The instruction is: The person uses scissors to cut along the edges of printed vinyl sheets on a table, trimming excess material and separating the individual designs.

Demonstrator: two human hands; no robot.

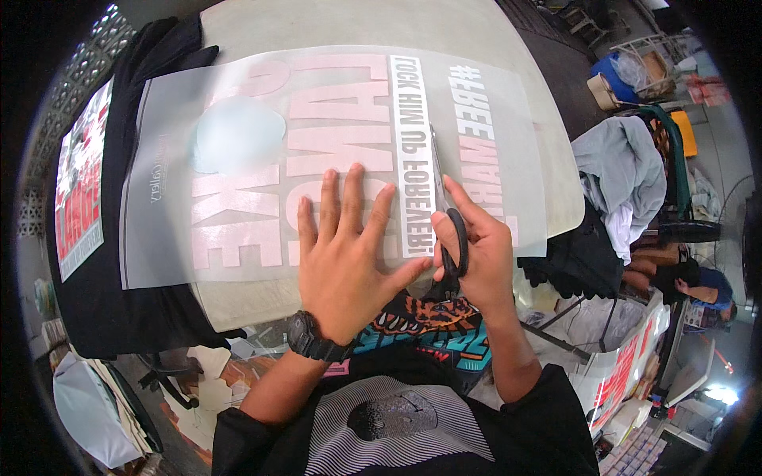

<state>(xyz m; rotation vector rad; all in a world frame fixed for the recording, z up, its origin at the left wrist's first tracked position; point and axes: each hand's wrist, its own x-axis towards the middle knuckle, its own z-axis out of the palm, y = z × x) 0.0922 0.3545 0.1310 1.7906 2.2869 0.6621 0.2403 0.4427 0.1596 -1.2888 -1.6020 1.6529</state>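
Observation:
A large translucent film sheet (171, 246) with mirrored pink and white block lettering lies over a pale table (373, 28). Pressing it flat is my left hand (345, 246), fingers spread, a black watch on the wrist. My right hand (484, 254) grips black-handled scissors (452, 266) at the sheet's near edge. Their blades run away from me, between a boxed line of letters and a separate row of white and pink letters. The frame does not show clearly whether the film is cut there. A pale round blurred patch covers part of the print.
Black cloth (103, 325) drapes over the table's left end, with another printed sheet (83, 182) on it. To the right are a heap of grey clothing (623, 163), a blue bin (615, 79) and a fan (738, 206). A person (702, 285) sits farther right.

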